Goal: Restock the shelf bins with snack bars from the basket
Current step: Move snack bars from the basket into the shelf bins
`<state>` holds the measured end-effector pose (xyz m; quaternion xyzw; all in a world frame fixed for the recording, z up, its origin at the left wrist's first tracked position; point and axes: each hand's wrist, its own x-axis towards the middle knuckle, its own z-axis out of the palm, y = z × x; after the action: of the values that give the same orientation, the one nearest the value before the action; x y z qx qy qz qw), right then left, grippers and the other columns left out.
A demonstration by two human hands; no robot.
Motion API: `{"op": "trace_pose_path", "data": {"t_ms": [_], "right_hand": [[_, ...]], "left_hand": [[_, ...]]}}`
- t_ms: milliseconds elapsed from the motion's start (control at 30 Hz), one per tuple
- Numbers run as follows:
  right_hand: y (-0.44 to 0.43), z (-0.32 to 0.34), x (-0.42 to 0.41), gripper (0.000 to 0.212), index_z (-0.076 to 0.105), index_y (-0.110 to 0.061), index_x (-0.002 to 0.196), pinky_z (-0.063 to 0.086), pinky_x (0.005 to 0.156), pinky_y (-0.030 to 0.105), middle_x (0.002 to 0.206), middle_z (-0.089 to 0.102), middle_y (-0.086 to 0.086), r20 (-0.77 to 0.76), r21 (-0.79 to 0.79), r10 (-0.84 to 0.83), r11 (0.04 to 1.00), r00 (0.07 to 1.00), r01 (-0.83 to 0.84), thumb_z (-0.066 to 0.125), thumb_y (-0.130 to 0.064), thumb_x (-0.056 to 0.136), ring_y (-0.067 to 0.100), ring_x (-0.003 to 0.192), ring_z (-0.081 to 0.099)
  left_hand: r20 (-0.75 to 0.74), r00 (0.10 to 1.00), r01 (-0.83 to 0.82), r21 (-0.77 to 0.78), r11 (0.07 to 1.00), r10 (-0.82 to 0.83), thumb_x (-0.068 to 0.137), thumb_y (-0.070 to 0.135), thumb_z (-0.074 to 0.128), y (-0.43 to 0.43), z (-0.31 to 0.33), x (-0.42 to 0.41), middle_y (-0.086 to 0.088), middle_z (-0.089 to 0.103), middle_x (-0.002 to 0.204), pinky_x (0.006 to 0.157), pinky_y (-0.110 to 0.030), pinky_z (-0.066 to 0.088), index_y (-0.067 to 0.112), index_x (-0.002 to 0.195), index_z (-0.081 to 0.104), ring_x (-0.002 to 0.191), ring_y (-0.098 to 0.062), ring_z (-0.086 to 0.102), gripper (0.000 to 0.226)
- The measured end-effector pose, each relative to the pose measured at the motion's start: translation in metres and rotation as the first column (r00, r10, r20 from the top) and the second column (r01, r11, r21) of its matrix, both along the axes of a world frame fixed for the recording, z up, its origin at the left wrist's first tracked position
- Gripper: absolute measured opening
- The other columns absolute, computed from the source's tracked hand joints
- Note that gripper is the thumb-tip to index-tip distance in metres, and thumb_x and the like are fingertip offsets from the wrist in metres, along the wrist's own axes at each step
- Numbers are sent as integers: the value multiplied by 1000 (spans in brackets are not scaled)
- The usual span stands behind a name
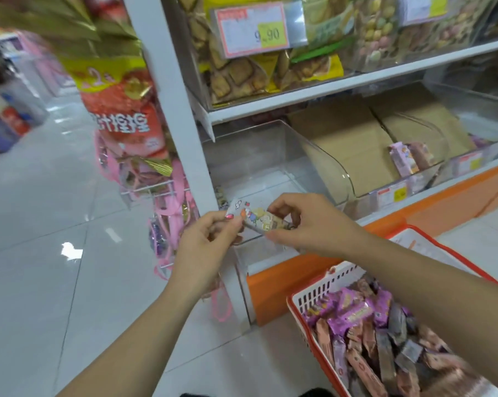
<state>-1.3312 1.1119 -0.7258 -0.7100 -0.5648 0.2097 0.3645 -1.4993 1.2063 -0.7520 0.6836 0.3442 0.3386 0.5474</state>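
Snack bar (260,220): a small packet in a cartoon-printed wrapper, held roughly level just in front of the clear bin (270,164) at its front lip. A pale wrapper shows at its left end; I cannot tell whether that is a second packet.
Handling: probably very light. The film wrapper looks slick and crinkly, and the contents may crumble if squeezed. The crimped ends, or a soft hold across the narrow sides, look like the safest places to take it.
Left hand (213,236): in front of the clear bin's left corner, thumb and fingertips pinching the bar's left end.
Right hand (302,222): in front of the clear bin's middle, fingers curled over and pinching the bar's right end, so the bar spans the gap between both hands.
Clear bin contents: mostly bare, with a few small packets (221,196) in its front left corner.
Basket (328,285): below and right of the clear bin, heaped with purple and pink bars (365,333).
Neighbouring bin (413,167): right of the clear bin, with cardboard (351,144) filling its back and a few pink bars at the front.
Biscuit bags (242,73): on the shelf above the clear bin, behind a price tag (253,30).
Strawberry bags (122,118): hanging left of the clear bin.
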Motion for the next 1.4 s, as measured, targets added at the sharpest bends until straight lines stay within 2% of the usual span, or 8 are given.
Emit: {"op": "trace_pose_path", "data": {"t_ms": [167,300,567,767,967,1167,1233,1400], "right_hand": [[32,-2,10,24,63,-20,97,47,46,23,91,65,-4,17,19,-54,998,998,54,76,-26,77,4,47,57],[67,-7,15,24,63,-15,94,53,56,29,76,62,-4,-15,-10,-95,995,995,95,75,-27,78,14,56,63],[132,-43,15,36,42,-9,61,40,46,22,60,47,6,116,-531,30,847,993,37,66,-23,84,16,50,48],[153,-59,0,32,52,-2,100,54,82,34,101,60,14,19,-662,89,747,996,-54,65,-28,88,23,78,60],[153,-65,0,25,50,-6,80,52,60,22,78,56,8,-119,-666,53,736,991,-119,70,-21,86,15,63,59],[148,-68,5,26,53,-9,84,50,62,25,77,61,4,-61,-682,169,712,984,-165,71,-28,85,14,69,62],[142,-64,8,32,58,-3,107,53,70,31,96,66,10,-17,-694,189,705,982,-148,71,-23,85,22,84,67],[128,-56,14,72,21,-13,146,49,76,32,130,50,17,183,-654,274,751,944,-91,63,-6,88,27,99,57]], "left_hand": [[-45,952,-282,246,927,301,88,17,64,10,-12,-11,-2,56,68,63,-28,44,22,79,57,62,-16,50,13],[-28,882,-434,335,836,470,84,20,69,9,-17,-10,2,54,85,73,-41,49,24,91,47,74,-19,54,23],[-179,899,-340,288,895,399,86,22,68,15,-7,-6,11,60,88,84,-33,50,18,116,59,94,-24,64,32],[-172,897,-348,298,889,408,85,23,69,17,-10,-6,18,60,90,78,-19,48,19,111,59,84,-8,60,28],[-181,893,-345,311,885,412,85,27,69,20,-14,-6,13,64,98,81,-21,47,21,111,60,90,-6,62,29],[-177,899,-337,306,890,401,84,25,70,21,-15,-7,20,61,95,78,-16,45,27,104,57,90,-2,60,23],[-180,898,-338,306,890,403,85,25,70,21,-15,-7,17,61,94,77,-16,45,25,104,57,88,-5,61,23],[-183,894,-349,291,891,410,85,22,70,18,-11,-5,19,60,89,73,-18,45,26,99,55,84,-6,61,22]]}}
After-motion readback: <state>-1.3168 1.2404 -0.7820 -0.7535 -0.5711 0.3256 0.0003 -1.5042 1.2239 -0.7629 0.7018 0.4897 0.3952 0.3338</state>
